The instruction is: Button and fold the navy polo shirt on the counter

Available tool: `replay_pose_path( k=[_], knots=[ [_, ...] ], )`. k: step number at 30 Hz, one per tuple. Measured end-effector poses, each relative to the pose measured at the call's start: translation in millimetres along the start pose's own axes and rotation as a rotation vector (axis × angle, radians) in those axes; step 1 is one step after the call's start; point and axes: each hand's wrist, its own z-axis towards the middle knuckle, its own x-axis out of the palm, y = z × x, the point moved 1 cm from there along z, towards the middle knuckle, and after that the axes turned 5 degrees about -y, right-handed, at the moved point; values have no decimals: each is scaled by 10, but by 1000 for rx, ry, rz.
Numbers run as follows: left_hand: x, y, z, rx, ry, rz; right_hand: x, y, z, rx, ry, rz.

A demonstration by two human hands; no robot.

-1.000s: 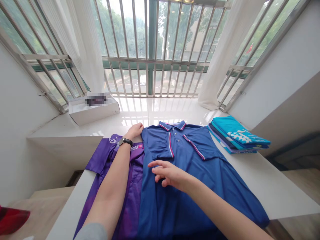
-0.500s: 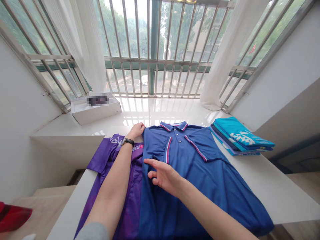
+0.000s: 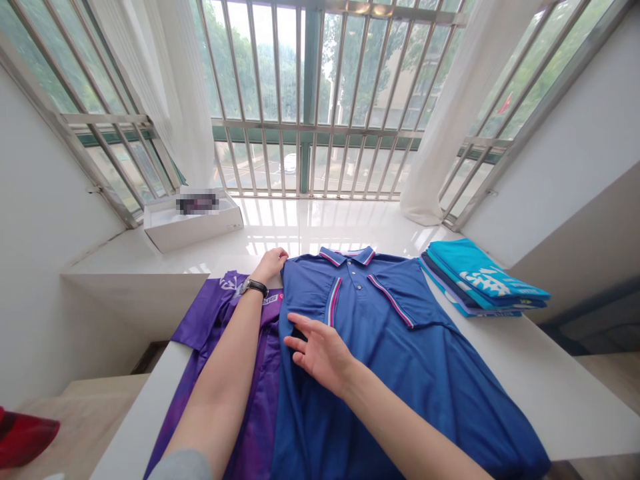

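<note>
A blue polo shirt [image 3: 400, 360] with red and white trim lies face up on a white table [image 3: 550, 393], both sleeves folded inward. My left hand [image 3: 270, 262], with a wristwatch on its wrist, grips the shirt's left shoulder at the far edge. Fingers spread, my right hand [image 3: 320, 350] rests flat on the folded left side of the shirt. Under the blue shirt, a purple shirt [image 3: 225, 353] sticks out to the left.
A stack of folded teal and blue shirts [image 3: 480, 280] sits at the table's right. A white box [image 3: 193, 220] stands on the glossy window ledge beyond. A barred window and white curtains are behind. Something red [image 3: 25, 440] lies low at the left.
My right hand slid left across the blue shirt toward its folded left edge. The left hand stayed on the shoulder.
</note>
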Motion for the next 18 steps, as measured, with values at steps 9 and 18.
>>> replay_pose_path(
  k=[9, 18],
  knots=[
    [19, -10, -18, -19, -64, 40, 20, -50, 53, 74, 37, -79],
    [-45, 51, -12, 3, 11, 89, -302, 498, 50, -157, -12, -803]
  ],
)
